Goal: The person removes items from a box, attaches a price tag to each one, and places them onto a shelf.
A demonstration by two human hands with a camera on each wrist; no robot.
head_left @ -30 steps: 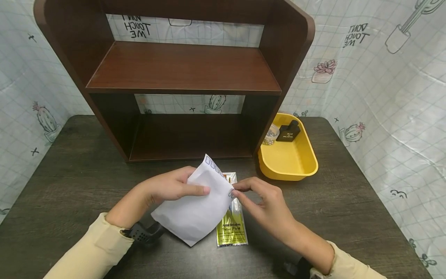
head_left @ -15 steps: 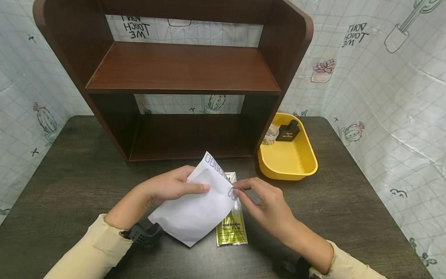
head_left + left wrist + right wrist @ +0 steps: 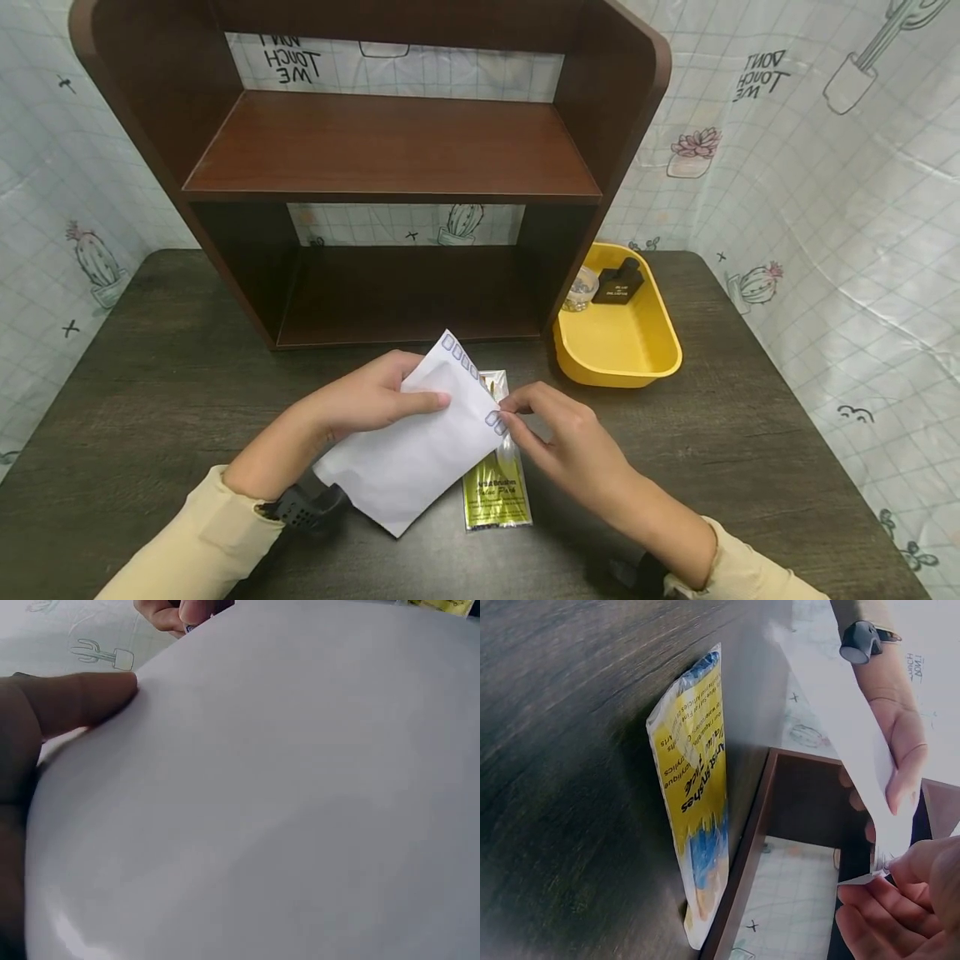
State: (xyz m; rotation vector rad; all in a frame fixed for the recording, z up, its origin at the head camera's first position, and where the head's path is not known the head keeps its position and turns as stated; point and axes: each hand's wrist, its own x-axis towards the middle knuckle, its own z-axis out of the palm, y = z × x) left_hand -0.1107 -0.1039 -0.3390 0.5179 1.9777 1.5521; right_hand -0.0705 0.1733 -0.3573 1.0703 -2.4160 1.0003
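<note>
A white paper envelope (image 3: 420, 450) with a row of small printed boxes along one edge is held up at a tilt above the table. My left hand (image 3: 382, 398) grips its upper left side, the thumb lying on the paper's face. At its right edge my right hand (image 3: 562, 433) pinches the paper between thumb and fingertips. In the right wrist view, a small folded bit of the envelope (image 3: 885, 817) shows by that pinch. On the table behind it lies a clear and yellow packet of artist brushes (image 3: 497, 496), partly covered. The envelope fills most of the left wrist view.
A dark brown wooden shelf (image 3: 390, 146) stands at the back of the table. To its right sits a yellow bin (image 3: 622, 346) with a black bottle-like item (image 3: 618, 283) and a small clear container (image 3: 581, 290) in it. A patterned sheet (image 3: 825, 250) hangs around the table.
The envelope has turned slightly, its lower end shifting a little to the left. Both hands keep their hold and have barely moved.
</note>
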